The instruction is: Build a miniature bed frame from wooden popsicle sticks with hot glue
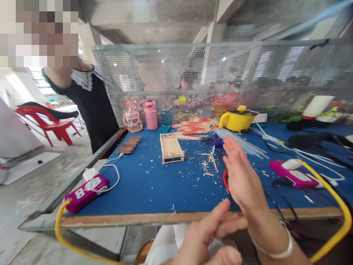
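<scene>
My right hand (pixel 241 175), with a pale bangle on the wrist, is raised over the right part of the blue tabletop, its fingers stretched out and nothing in it. My left hand (pixel 205 235) is lower, at the table's front edge, fingers extended and holding nothing. A small model bed (pixel 172 148) built of wooden sticks stands upright on the table, apart from both hands. Nearest to my right hand are a red-handled tool (pixel 225 179), partly hidden behind it, and a dark blue object (pixel 217 140). Cut stick pieces (pixel 212 162) and shavings lie left of it.
Behind are wooden sticks (pixel 194 127), translucent glue sticks (pixel 244 141), a yellow electric pot (pixel 239 119), a pink bottle (pixel 150 115) and a mesh screen (pixel 165 70). Purple power strips (pixel 86 191) with cables flank the workspace. A person in black (pixel 92 106) stands at the left.
</scene>
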Available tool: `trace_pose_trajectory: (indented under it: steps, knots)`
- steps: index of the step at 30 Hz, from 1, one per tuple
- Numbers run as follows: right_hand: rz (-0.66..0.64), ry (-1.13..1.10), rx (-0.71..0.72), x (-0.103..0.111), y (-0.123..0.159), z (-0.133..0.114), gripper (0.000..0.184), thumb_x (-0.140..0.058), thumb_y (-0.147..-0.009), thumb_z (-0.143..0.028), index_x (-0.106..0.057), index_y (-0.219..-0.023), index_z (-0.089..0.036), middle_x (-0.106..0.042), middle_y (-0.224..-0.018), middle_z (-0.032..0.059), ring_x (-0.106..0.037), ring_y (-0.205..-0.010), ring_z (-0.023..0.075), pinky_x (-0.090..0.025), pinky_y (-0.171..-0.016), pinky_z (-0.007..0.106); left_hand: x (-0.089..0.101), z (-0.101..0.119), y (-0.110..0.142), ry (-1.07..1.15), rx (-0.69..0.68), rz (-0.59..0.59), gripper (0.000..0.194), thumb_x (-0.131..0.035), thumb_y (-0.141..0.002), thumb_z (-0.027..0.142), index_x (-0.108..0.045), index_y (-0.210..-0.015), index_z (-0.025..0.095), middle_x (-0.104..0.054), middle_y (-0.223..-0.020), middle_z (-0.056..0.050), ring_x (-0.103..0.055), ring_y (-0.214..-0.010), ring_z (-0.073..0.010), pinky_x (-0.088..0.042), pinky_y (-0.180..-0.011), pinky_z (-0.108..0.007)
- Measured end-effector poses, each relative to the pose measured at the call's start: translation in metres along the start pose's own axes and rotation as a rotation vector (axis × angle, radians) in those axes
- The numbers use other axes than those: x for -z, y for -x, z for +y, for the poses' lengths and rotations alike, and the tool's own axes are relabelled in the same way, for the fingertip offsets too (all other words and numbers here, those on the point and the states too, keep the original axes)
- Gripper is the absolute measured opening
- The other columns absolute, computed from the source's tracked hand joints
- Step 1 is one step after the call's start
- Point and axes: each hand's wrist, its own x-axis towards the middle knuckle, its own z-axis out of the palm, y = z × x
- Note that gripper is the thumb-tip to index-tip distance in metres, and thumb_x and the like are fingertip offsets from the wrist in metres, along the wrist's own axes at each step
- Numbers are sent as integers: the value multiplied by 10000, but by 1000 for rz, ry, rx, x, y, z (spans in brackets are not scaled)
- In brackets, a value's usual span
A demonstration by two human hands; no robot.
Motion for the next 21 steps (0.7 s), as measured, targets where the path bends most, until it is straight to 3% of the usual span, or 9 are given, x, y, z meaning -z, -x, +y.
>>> trace_pose_trajectory:
  steps: [2,3,6,10,12,13,16,18,21]
  knots:
    - [67,-85,-74,8,-16,2,297,-494,-901,-478,-546,-1086,-252,-661,-1095,69,-623,-1013,191,-495,-856,317,6,0,-6,-47,14,119,604,-726,-689,511,-637,-1207,215,-709,-999,-139,-665,-927,-249,-509,-889,-370]
    - [69,-115,-122,10,-15,3,233,-555,-872,-465,-561,-938,-241,-675,-861,31,-637,-809,163,-504,-741,281,10,1,-8,-92,33,186,458,-760,-674,454,-711,-1053,203,-715,-891,-118,-667,-819,-214,-533,-791,-323]
    - [-13,-73,-164,11,8,4,306,-510,-900,-458,-504,-706,-221,-498,-527,-35,-474,-501,111,-405,-512,236,26,5,-12,-157,117,279,196,-745,-715,380,-737,-716,184,-701,-723,-76,-642,-674,-154,-516,-656,-252]
    - [-110,-29,-153,4,43,2,495,-378,-949,-474,-362,-526,-216,-376,-461,-34,-368,-436,99,-312,-431,239,40,10,-6,-147,272,431,365,-594,-806,524,-702,-806,176,-491,-399,38,-419,-323,-68,-328,-358,-185]
    - [-170,-66,-182,-3,56,-3,460,-400,-945,-454,-408,-551,-216,-409,-482,-30,-403,-446,104,-341,-429,231,41,13,-5,-240,200,581,402,-529,-836,553,-686,-800,185,-441,-374,52,-378,-317,-70,-300,-343,-186]
    - [-191,-99,-205,-8,62,-7,399,-425,-939,-439,-481,-611,-218,-479,-526,-18,-464,-482,114,-394,-458,229,41,15,-5,-299,100,639,395,-520,-845,542,-692,-784,192,-520,-442,22,-462,-388,-89,-376,-396,-195]
    - [-288,-217,-263,-18,82,-19,298,-465,-919,-448,-636,-1086,-271,-691,-1022,79,-647,-947,199,-533,-830,328,40,23,-10,-407,-182,635,267,-553,-865,426,-729,-936,238,-712,-997,-70,-645,-938,-187,-506,-844,-281]
    - [-399,-304,-289,-20,93,-25,489,-457,-900,-527,-511,-1340,-322,-540,-1371,73,-463,-1295,242,-372,-1083,420,40,26,-12,-389,-194,567,244,-553,-881,321,-694,-1076,281,-650,-1218,-54,-579,-1141,-204,-437,-995,-316]
    - [-578,-454,-360,-16,103,-25,594,-476,-837,-634,-456,-1373,-379,-392,-1489,0,-285,-1403,263,-202,-1158,466,43,26,-11,-351,-214,536,177,-608,-845,221,-704,-973,298,-688,-1084,-28,-621,-1022,-183,-478,-911,-296]
